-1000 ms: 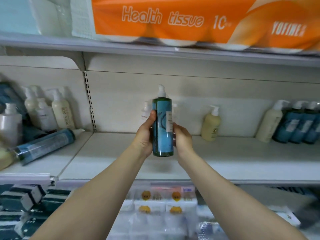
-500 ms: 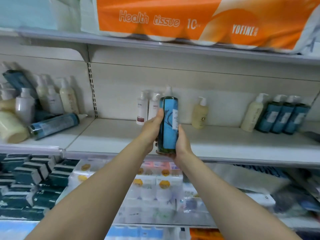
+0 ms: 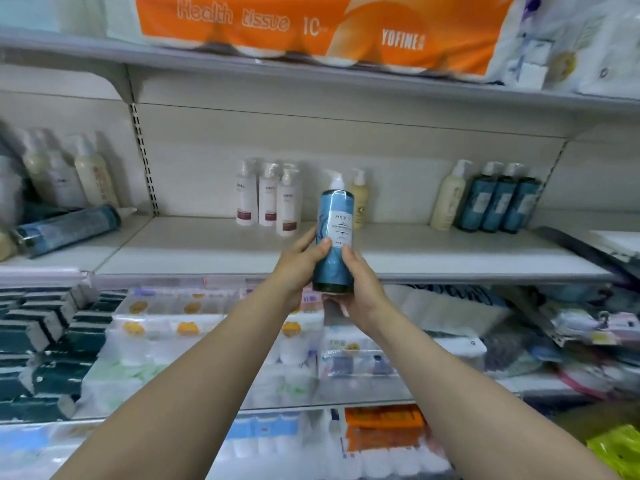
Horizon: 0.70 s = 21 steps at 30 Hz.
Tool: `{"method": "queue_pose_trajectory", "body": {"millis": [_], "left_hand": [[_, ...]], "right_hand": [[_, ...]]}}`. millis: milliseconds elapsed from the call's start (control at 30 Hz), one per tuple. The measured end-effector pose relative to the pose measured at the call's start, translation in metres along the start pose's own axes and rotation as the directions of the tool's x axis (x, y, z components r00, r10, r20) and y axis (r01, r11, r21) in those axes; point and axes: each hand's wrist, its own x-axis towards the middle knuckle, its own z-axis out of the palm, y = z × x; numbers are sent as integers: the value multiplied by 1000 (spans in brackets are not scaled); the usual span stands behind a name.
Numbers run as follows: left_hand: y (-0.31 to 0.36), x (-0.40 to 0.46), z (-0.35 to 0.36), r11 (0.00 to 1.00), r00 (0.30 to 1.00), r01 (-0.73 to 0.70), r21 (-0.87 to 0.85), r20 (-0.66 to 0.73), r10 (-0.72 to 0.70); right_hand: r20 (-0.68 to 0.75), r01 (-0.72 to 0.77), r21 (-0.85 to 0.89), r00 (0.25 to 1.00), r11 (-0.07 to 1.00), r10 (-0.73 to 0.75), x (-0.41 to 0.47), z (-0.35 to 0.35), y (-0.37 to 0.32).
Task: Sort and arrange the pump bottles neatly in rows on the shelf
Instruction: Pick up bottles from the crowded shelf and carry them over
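- Our left hand (image 3: 300,261) curls fingers and thumb round the blue pump bottle (image 3: 334,241); our right hand (image 3: 360,284) wraps its lower part, thumb on the label.
- We hold the bottle upright in front of the shelf (image 3: 207,251), clear of its board.
- Behind the bottle stand three white bottles (image 3: 268,199) and a cream bottle (image 3: 360,199).
- Right of the bottle, three blue bottles (image 3: 498,202) stand in a row.

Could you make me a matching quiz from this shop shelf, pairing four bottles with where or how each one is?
Things:
1. blue bottle with the label facing us
2. blue bottle far left
3. three white bottles
4. three blue bottles far right

States:
A. lying on its side
B. upright beside a cream bottle
C. held in both hands
D. upright at mid-shelf, red-banded labels

Pairs: 1-C, 2-A, 3-D, 4-B
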Motion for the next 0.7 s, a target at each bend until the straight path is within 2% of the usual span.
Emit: {"method": "queue_pose_trajectory", "body": {"millis": [167,467,700], "left_hand": [[-2,-9,37,998,999,21,-65,47,-18],[-7,3,97,999,995,18,-39,96,-14],[-23,53,161,999,994,28,19,108,-30]], "right_hand": [[-50,59,-65,997,996,-63,-21,-30,-18],[-125,146,-144,978,979,-164,-34,-83,-50],[-159,191,-190,962,963,-222,-11,-156,-76]]}}
